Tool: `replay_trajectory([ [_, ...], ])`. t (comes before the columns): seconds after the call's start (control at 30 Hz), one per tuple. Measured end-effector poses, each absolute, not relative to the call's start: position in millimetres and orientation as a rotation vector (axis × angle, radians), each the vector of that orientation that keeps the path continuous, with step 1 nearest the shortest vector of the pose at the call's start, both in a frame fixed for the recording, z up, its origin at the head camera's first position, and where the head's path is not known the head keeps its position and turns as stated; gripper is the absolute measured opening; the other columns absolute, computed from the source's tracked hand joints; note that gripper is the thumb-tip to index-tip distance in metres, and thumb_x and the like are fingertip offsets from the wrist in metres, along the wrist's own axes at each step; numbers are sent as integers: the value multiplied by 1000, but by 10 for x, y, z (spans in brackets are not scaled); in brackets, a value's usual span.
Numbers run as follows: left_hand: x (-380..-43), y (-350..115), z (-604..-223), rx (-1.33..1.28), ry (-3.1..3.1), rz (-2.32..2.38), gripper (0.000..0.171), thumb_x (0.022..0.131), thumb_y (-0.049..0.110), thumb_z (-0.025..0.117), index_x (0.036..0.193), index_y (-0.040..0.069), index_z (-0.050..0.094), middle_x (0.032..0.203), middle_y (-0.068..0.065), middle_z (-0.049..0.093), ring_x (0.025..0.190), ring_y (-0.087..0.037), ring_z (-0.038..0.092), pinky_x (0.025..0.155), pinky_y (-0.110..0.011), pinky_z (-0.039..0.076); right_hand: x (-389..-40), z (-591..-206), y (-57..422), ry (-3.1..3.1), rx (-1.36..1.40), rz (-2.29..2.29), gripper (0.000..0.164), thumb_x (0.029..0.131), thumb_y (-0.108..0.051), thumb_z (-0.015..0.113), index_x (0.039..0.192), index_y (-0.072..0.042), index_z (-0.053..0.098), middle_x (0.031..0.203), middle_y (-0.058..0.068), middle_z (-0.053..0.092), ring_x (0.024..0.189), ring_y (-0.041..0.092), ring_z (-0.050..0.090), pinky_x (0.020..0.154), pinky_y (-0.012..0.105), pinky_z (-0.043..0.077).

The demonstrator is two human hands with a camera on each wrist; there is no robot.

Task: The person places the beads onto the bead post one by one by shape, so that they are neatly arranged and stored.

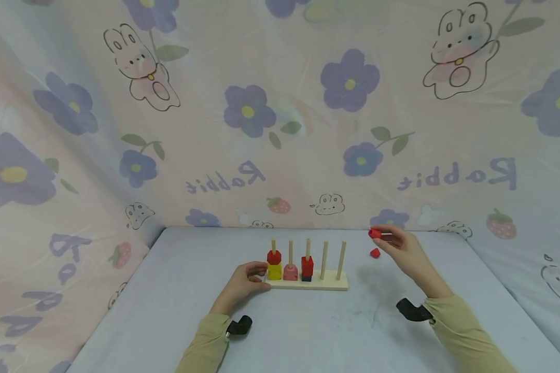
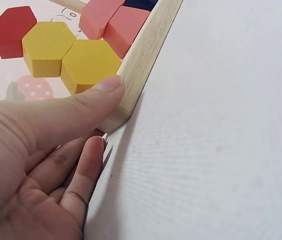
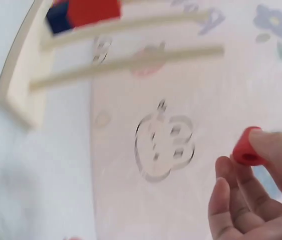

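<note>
A wooden peg stand (image 1: 308, 285) stands on the table. My left hand (image 1: 242, 284) holds its left end, thumb (image 2: 103, 95) against the base and the other fingers curled behind. The leftmost peg carries yellow hexagonal blocks (image 2: 92, 62) under a red one (image 2: 14, 31). Pink blocks (image 1: 291, 273) sit on the second peg; red blocks (image 1: 307, 266) over a dark blue one (image 1: 306, 278) fill part of the third. My right hand (image 1: 405, 251), raised right of the stand, pinches a small red block with a hole (image 3: 248, 147) between thumb and fingers.
Two pegs (image 1: 324, 261) at the stand's right carry no blocks. Below the right hand, another small red block (image 1: 375, 253) lies on the white table (image 1: 303, 331). A patterned curtain (image 1: 298, 155) rises behind the table and along its sides.
</note>
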State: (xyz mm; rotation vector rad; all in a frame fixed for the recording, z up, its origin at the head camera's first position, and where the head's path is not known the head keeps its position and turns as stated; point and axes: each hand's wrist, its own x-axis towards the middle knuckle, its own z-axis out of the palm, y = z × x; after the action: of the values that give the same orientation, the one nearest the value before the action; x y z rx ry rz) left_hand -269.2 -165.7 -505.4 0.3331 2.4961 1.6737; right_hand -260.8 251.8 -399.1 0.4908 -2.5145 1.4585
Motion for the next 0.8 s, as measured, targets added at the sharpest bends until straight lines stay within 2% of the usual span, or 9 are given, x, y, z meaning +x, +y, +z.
replay_trajectory([
  [0.13, -2695, -1654, -5060, 339, 2495, 1661, 53, 76, 13, 81, 124, 8, 60, 117, -9, 62, 90, -20, 60, 84, -34, 51, -2594, -3888, 2253, -2396, 524, 1645, 41, 96, -22, 60, 131, -3, 52, 122, 21, 58, 101, 3, 60, 71, 20, 51],
  [0.23, -2696, -1655, -5049, 343, 2493, 1656, 53, 77, 13, 81, 125, 8, 60, 118, -9, 62, 90, -19, 60, 84, -34, 51, -2595, -3868, 2058, -2326, 568, 1750, 41, 96, -19, 59, 132, -2, 50, 123, 22, 56, 104, 6, 59, 74, 20, 51],
  [0.37, -2696, -1659, -5044, 347, 2493, 1660, 52, 77, 14, 81, 124, 8, 60, 118, -9, 62, 89, -19, 60, 84, -34, 51, -2622, -3939, 1815, -2232, 664, 1863, 37, 96, -12, 59, 130, 0, 51, 123, 21, 56, 108, 12, 58, 91, 19, 45],
  [0.6, -2684, -1649, -5058, 345, 2486, 1669, 52, 76, 13, 81, 124, 8, 61, 115, -8, 63, 90, -20, 60, 83, -34, 51, -2626, -4103, 1576, -2230, 641, 1978, 38, 95, -17, 60, 130, -5, 52, 121, 13, 58, 108, 18, 53, 91, 20, 44],
  [0.8, -2709, -1662, -5065, 347, 2495, 1670, 52, 76, 13, 82, 123, 9, 61, 114, -8, 63, 89, -20, 60, 84, -34, 51, -2663, -4164, 1542, -2217, 584, 2040, 39, 93, -19, 64, 128, -4, 53, 121, 12, 59, 107, 19, 53, 88, 22, 45],
])
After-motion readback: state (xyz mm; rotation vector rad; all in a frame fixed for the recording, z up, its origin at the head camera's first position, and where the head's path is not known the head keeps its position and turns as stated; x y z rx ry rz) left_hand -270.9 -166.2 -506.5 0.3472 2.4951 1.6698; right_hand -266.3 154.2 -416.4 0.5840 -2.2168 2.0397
